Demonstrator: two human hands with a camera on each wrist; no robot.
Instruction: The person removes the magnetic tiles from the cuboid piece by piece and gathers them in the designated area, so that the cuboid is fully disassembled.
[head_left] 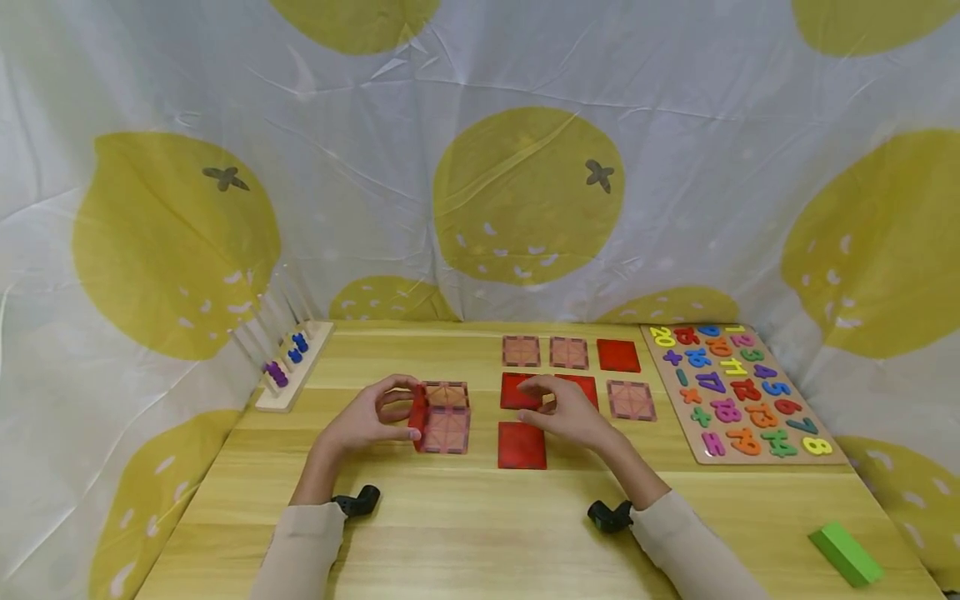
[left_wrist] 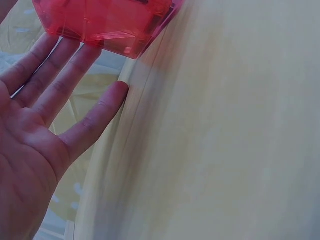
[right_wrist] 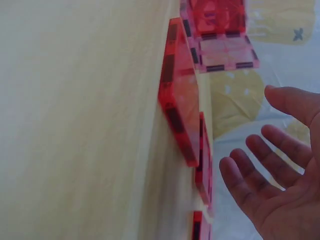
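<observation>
My left hand (head_left: 367, 414) touches an upright red magnetic tile (head_left: 418, 421) at the left side of two joined pinkish tiles (head_left: 447, 432). In the left wrist view its fingers extend to the red tile (left_wrist: 115, 20), while the thumb stands apart from it. My right hand (head_left: 567, 414) hovers over the red square tiles (head_left: 522, 446) in the middle of the table. In the right wrist view this hand (right_wrist: 285, 170) has loosely bent fingers and holds nothing, beside a red tile (right_wrist: 185, 95).
Behind lie two pink tiles (head_left: 521, 352) and a red tile (head_left: 618, 356), with another pink tile (head_left: 632, 401) nearer. A number puzzle board (head_left: 720, 407) lies at right, a bead-peg stand (head_left: 318, 346) at left. A green block (head_left: 847, 554) sits front right.
</observation>
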